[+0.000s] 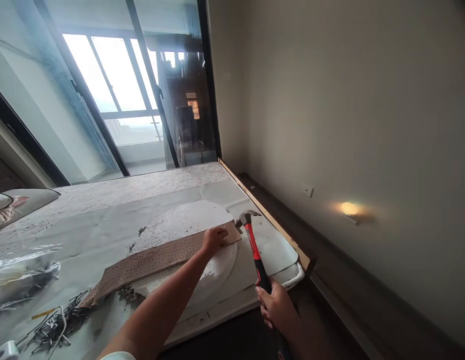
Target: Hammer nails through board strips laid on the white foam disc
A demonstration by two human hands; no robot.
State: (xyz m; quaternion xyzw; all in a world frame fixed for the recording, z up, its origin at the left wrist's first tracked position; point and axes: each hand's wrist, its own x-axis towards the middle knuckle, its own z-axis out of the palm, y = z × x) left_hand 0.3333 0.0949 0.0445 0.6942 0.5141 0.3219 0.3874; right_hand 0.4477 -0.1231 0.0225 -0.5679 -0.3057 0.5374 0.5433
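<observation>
My left hand (214, 240) rests on the right end of a long brown strip of board (157, 257) dotted with small holes. Its fingers are pinched on a small, thin thing that looks like a nail, mostly hidden by the fingertips. My right hand (275, 306) is wrapped round the black lower handle of a claw hammer (252, 240) with a red upper handle. The hammer's metal head is raised just right of the strip's end. Beneath the strip lies a round white textured pad (187, 217), with crumbs of debris around it.
A heap of loose nails (54, 327) lies at the lower left, near a clear plastic bag (24, 280). A wooden edge board (266, 215) borders the covered surface on the right. Beyond it are the wall and a lit night light (349, 209). Glass doors (116, 100) stand behind.
</observation>
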